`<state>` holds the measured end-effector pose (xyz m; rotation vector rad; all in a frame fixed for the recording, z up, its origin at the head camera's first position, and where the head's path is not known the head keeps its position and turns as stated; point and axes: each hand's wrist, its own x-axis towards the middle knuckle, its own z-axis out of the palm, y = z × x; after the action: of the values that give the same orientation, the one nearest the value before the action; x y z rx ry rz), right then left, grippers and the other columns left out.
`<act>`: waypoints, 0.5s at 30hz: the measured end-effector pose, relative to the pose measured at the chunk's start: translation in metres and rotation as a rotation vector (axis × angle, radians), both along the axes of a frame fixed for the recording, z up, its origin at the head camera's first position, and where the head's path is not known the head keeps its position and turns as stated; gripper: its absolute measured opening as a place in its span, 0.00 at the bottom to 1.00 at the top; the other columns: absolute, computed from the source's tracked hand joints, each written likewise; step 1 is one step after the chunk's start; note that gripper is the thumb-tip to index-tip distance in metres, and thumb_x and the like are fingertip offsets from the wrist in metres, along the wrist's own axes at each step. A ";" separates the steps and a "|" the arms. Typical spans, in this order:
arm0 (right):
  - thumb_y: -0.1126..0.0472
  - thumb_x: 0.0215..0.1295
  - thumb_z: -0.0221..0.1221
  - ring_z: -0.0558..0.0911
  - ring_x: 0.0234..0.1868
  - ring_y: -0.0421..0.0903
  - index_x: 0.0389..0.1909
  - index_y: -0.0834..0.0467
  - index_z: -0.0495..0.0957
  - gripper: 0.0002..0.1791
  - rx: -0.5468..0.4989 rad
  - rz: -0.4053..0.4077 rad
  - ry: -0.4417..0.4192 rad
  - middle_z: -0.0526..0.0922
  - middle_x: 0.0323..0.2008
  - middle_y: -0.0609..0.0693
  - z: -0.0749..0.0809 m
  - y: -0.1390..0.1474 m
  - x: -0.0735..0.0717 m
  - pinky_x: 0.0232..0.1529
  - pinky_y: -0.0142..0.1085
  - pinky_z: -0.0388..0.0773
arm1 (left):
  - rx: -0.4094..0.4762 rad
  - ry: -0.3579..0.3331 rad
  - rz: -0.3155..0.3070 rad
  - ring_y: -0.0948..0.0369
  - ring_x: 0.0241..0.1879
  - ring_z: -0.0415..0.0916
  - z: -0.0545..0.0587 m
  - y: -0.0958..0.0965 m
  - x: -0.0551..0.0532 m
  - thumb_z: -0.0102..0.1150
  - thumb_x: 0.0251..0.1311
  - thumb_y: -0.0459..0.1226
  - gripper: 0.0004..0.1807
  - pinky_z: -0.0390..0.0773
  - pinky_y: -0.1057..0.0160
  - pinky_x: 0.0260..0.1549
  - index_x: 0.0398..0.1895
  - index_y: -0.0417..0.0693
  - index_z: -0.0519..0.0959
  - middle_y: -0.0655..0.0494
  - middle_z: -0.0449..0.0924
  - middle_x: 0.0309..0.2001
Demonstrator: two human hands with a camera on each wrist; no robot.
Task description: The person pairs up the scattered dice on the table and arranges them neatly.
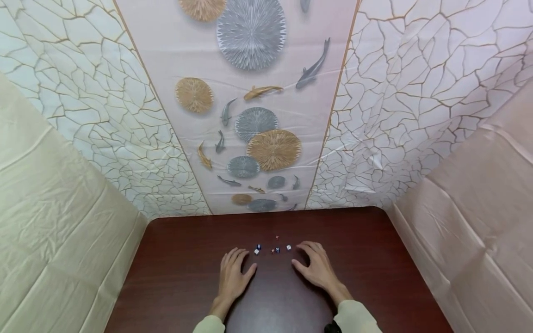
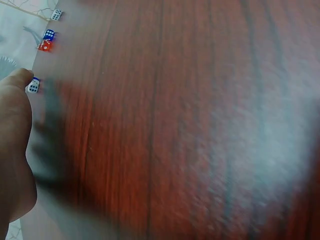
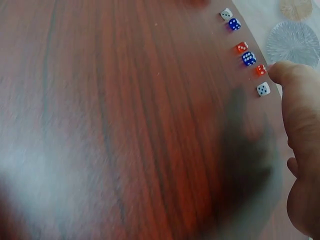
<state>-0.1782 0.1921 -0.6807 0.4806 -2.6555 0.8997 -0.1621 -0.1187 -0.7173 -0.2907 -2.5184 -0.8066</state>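
Observation:
Several small dice lie on the brown table between my two hands. Nearest my left hand, a white die sits against a blue die. In the middle, a red die is beside another blue die, and a second red die lies farther back. Another white die is close to the fingertips of my right hand. Both hands are spread with relaxed fingers and hold nothing. From the right wrist, the near white die shows beside a red die.
The dark wood table ends at a wall hanging printed with fish and round leaves. Beige cloth panels flank the table on both sides. Light reflects off the tabletop between the forearms.

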 end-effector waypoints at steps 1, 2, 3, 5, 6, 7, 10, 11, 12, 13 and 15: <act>0.55 0.65 0.80 0.84 0.64 0.61 0.62 0.60 0.88 0.26 -0.002 0.002 0.004 0.89 0.60 0.58 0.000 -0.002 -0.002 0.64 0.61 0.82 | 0.000 0.002 0.001 0.39 0.69 0.83 0.000 0.001 -0.001 0.83 0.62 0.45 0.26 0.74 0.26 0.73 0.59 0.43 0.89 0.44 0.92 0.59; 0.55 0.66 0.80 0.84 0.63 0.61 0.61 0.60 0.89 0.26 -0.005 0.004 0.007 0.90 0.60 0.57 0.001 -0.003 -0.003 0.63 0.61 0.82 | 0.003 0.003 -0.001 0.38 0.69 0.83 0.000 0.001 -0.003 0.83 0.62 0.44 0.25 0.74 0.26 0.73 0.58 0.43 0.90 0.44 0.92 0.58; 0.56 0.66 0.80 0.85 0.62 0.60 0.60 0.60 0.89 0.25 -0.004 0.006 0.008 0.90 0.59 0.57 0.001 -0.005 -0.005 0.63 0.60 0.82 | 0.006 0.000 -0.002 0.38 0.68 0.84 0.000 0.002 -0.004 0.83 0.62 0.44 0.24 0.74 0.26 0.72 0.58 0.43 0.90 0.44 0.92 0.58; 0.57 0.66 0.80 0.85 0.61 0.59 0.60 0.59 0.89 0.23 -0.004 0.003 -0.003 0.90 0.58 0.55 0.001 -0.007 -0.009 0.62 0.59 0.82 | 0.015 -0.011 -0.002 0.38 0.68 0.84 0.000 0.003 -0.006 0.83 0.62 0.44 0.24 0.74 0.26 0.73 0.57 0.43 0.90 0.44 0.92 0.57; 0.57 0.66 0.80 0.85 0.61 0.58 0.60 0.59 0.90 0.23 -0.004 0.000 -0.012 0.90 0.58 0.55 0.000 -0.009 -0.010 0.62 0.59 0.82 | 0.021 -0.017 -0.002 0.38 0.68 0.84 0.000 0.004 -0.007 0.83 0.62 0.44 0.23 0.74 0.26 0.73 0.57 0.43 0.90 0.44 0.92 0.57; 0.57 0.67 0.80 0.85 0.61 0.58 0.60 0.58 0.90 0.23 -0.009 -0.002 -0.025 0.90 0.58 0.55 0.001 -0.009 -0.011 0.62 0.59 0.82 | 0.027 -0.023 -0.002 0.39 0.68 0.84 0.000 0.005 -0.008 0.83 0.62 0.44 0.23 0.74 0.26 0.73 0.57 0.43 0.90 0.44 0.92 0.57; 0.58 0.68 0.79 0.85 0.61 0.58 0.60 0.58 0.89 0.21 -0.028 -0.011 -0.074 0.90 0.59 0.55 0.000 -0.012 -0.015 0.63 0.59 0.82 | 0.041 -0.031 0.006 0.40 0.67 0.85 0.000 0.008 -0.010 0.84 0.62 0.43 0.22 0.74 0.26 0.73 0.55 0.43 0.91 0.45 0.93 0.55; 0.59 0.68 0.79 0.84 0.61 0.58 0.60 0.58 0.89 0.21 -0.038 -0.013 -0.089 0.90 0.59 0.55 0.001 -0.014 -0.017 0.63 0.59 0.82 | 0.047 -0.026 0.008 0.40 0.66 0.85 0.000 0.009 -0.011 0.84 0.62 0.42 0.21 0.74 0.26 0.73 0.54 0.43 0.91 0.45 0.93 0.55; 0.59 0.69 0.79 0.84 0.62 0.58 0.60 0.58 0.89 0.21 -0.047 -0.015 -0.102 0.90 0.59 0.55 0.001 -0.015 -0.018 0.63 0.59 0.82 | 0.052 -0.019 0.010 0.40 0.65 0.86 -0.001 0.010 -0.012 0.84 0.61 0.42 0.20 0.75 0.26 0.72 0.53 0.44 0.91 0.45 0.93 0.54; 0.59 0.69 0.78 0.84 0.62 0.58 0.60 0.58 0.89 0.21 -0.054 -0.017 -0.112 0.90 0.59 0.55 0.001 -0.016 -0.019 0.64 0.59 0.82 | 0.056 -0.013 0.012 0.40 0.64 0.86 -0.001 0.010 -0.013 0.85 0.61 0.41 0.19 0.75 0.27 0.72 0.52 0.44 0.91 0.46 0.93 0.53; 0.60 0.69 0.78 0.84 0.62 0.59 0.60 0.59 0.89 0.21 -0.067 -0.019 -0.123 0.90 0.59 0.56 0.001 -0.017 -0.021 0.64 0.60 0.82 | 0.066 0.002 0.015 0.40 0.62 0.87 -0.001 0.012 -0.016 0.86 0.59 0.40 0.18 0.76 0.27 0.70 0.50 0.44 0.92 0.46 0.93 0.52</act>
<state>-0.1988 0.1750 -0.6793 0.3953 -2.7237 1.0409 -0.1779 -0.1068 -0.7179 -0.2507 -2.4829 -0.8816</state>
